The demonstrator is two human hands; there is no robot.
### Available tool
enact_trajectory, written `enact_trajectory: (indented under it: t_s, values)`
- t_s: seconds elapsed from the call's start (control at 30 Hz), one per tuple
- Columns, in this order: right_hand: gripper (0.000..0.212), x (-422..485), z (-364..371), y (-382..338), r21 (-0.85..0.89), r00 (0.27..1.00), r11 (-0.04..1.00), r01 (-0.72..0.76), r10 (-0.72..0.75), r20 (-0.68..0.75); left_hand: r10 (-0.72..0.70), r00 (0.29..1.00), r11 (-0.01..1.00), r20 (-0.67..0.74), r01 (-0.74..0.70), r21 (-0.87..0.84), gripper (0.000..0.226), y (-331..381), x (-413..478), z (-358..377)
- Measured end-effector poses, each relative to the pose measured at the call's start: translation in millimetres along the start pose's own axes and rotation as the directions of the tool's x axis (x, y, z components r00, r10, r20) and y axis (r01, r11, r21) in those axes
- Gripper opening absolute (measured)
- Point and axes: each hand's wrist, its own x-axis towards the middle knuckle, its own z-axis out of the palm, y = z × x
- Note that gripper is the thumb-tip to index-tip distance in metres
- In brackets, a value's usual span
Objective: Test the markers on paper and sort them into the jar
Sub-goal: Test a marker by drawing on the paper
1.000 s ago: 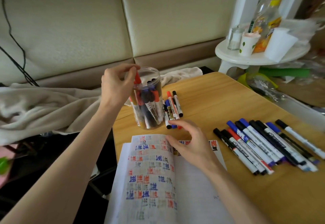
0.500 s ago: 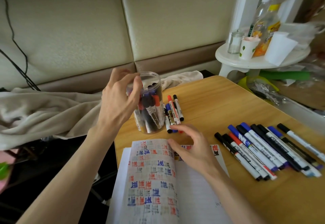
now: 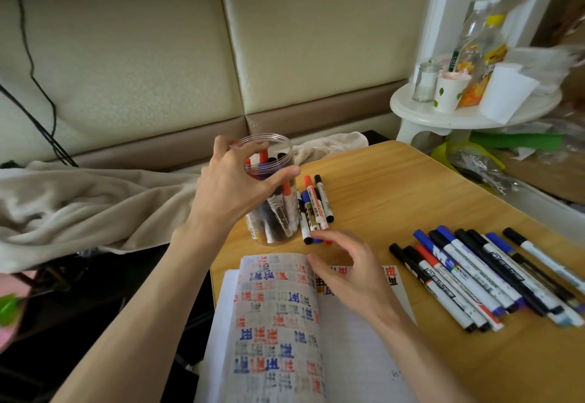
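A clear plastic jar (image 3: 278, 231) with several red, blue and black markers in it stands on the wooden table (image 3: 395, 187). My left hand (image 3: 234, 187) wraps its upper part, thumb across the front and fingertips at the rim. My right hand (image 3: 348, 273) rests on the open notebook (image 3: 278, 333), fingers loosely curled and holding nothing. The notebook page is covered with red, blue and black test marks. A few markers (image 3: 316, 206) lie right of the jar. A row of several markers (image 3: 481, 279) lies at the right of the table.
A beige blanket (image 3: 79, 209) is heaped on the sofa to the left of the table. A white round side table (image 3: 468, 117) at the back right carries cups, a small glass jar and bottles. Plastic bags and clutter lie beyond the table's right edge.
My left hand let the red marker drop into the jar, then lowered and spread around the jar's top. My right hand stayed on the notebook.
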Motion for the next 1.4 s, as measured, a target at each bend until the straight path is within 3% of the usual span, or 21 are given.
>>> enact_trajectory:
  t_s: [0.13,0.33,0.57,0.63,0.67,0.73,0.8,0.87,0.93,1.03,1.13,1.23,1.4]
  values:
    - [0.037,-0.5,0.2,0.6,-0.009,1.000,1.000,-0.013,0.013,0.005,-0.053,0.998,0.999,0.024,0.053,0.003,0.093,6.3,0.9,-3.1]
    - [0.036,-0.8,1.1,-0.1,0.002,1.000,1.000,-0.006,0.006,-0.001,-0.116,0.986,0.985,0.116,0.099,0.145,0.094,11.9,6.4,-8.6]
    - [0.036,-2.1,-0.3,-2.9,0.003,1.000,1.000,-0.005,0.005,-0.003,-0.104,0.992,0.994,0.077,0.102,0.038,0.108,8.5,-1.7,-2.4]
    - [0.036,-2.4,0.1,-2.7,-0.002,1.000,1.000,-0.005,0.005,-0.009,-0.114,0.993,0.993,-0.014,0.113,-0.031,0.107,11.8,-14.1,0.1]
    - [0.036,-2.8,-0.3,-2.9,-0.002,1.000,1.000,-0.013,0.013,-0.011,-0.091,0.988,0.995,-0.128,0.084,-0.058,0.099,15.8,-23.4,0.1]
    - [0.037,-3.0,-0.8,-4.1,-0.001,1.000,1.000,-0.019,0.019,-0.018,-0.010,0.921,0.990,-0.391,-0.046,-0.134,0.067,28.1,-45.9,1.8]
    - [0.037,-3.2,-0.9,-5.3,-0.014,0.999,1.000,-0.002,0.002,-0.038,0.062,0.861,0.962,-0.505,-0.187,-0.200,0.042,47.9,-72.3,6.0]
    - [0.036,-2.5,0.9,-6.1,-0.042,0.998,0.999,0.011,-0.014,-0.058,0.122,0.911,0.931,-0.394,-0.242,-0.272,0.029,63.2,-96.1,16.4]
    - [0.037,-3.2,2.7,-6.0,0.010,0.996,1.000,-0.002,0.003,-0.094,0.064,0.987,0.918,-0.148,-0.116,-0.379,0.023,64.7,-112.9,32.0]
    - [0.040,-2.7,1.2,-2.9,0.045,0.992,0.998,-0.034,0.039,-0.123,-0.047,0.997,0.884,0.057,0.068,-0.463,0.021,45.0,-124.4,55.7]
    - [0.037,-2.4,-5.1,-5.5,-0.046,0.987,0.997,-0.065,0.057,-0.151,-0.051,0.989,0.893,0.140,0.108,-0.437,0.019,25.5,-130.5,67.0]
    - [0.036,4.5,-9.4,-8.8,-0.204,0.985,0.975,-0.091,0.059,-0.161,-0.019,0.982,0.951,0.190,0.076,-0.300,0.014,8.6,-134.0,69.6]
    - [0.044,12.9,-10.1,-17.0,-0.480,0.997,0.874,-0.081,0.064,-0.052,0.024,0.982,0.977,0.187,0.017,-0.214,0.018,-5.3,-139.4,66.9]
